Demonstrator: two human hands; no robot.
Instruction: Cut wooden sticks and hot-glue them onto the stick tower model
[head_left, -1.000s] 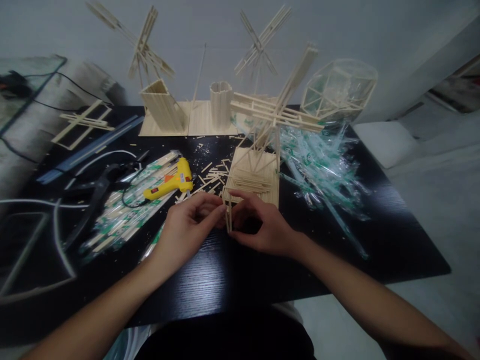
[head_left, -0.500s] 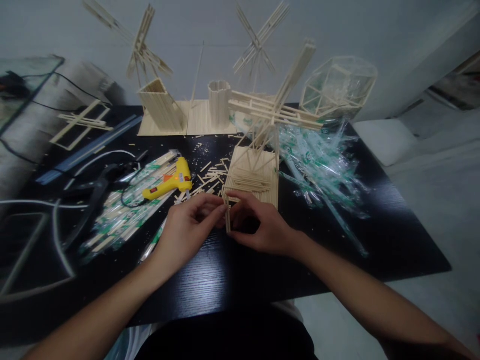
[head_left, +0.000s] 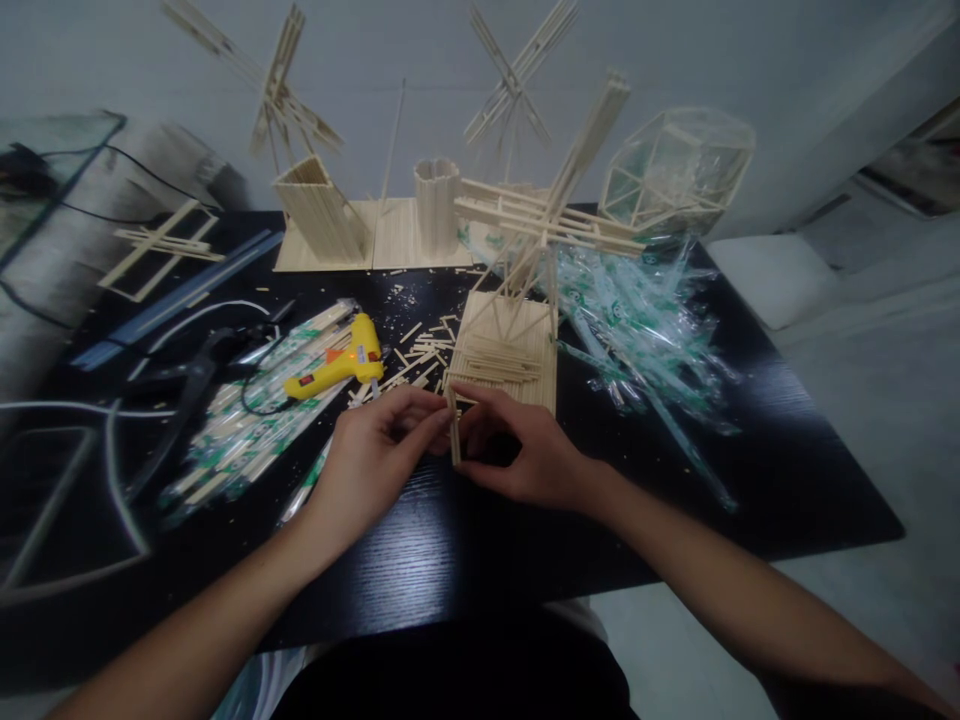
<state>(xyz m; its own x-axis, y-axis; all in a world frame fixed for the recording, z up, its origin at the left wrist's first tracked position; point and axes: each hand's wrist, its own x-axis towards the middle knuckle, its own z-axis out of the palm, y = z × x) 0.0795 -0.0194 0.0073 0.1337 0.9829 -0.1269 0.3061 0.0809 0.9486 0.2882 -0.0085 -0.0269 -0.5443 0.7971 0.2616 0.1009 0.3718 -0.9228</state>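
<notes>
Between my two hands stands a small bundle of short wooden sticks [head_left: 454,435], held upright just above the black table. My right hand [head_left: 525,445] grips it at top and bottom between finger and thumb. From the other side, my left hand [head_left: 382,440] pinches it with thumb and fingertips; some of those fingers are hidden. Right behind the hands lies a square stick base [head_left: 541,385] with a row of cut sticks [head_left: 499,360] on it. A windmill-like stick frame with blades [head_left: 551,225] rises from that base.
A yellow glue gun [head_left: 337,365] rests on wrapped stick packs [head_left: 247,430] at left. Cut stick pieces [head_left: 424,355] are scattered behind my left hand. Clear and green wrappers [head_left: 645,320] cover the right side. Stick towers [head_left: 322,215] stand on bases along the back.
Almost nothing differs. Both hands stay at the same spot with the stick bundle between them; the view has shifted very slightly.
</notes>
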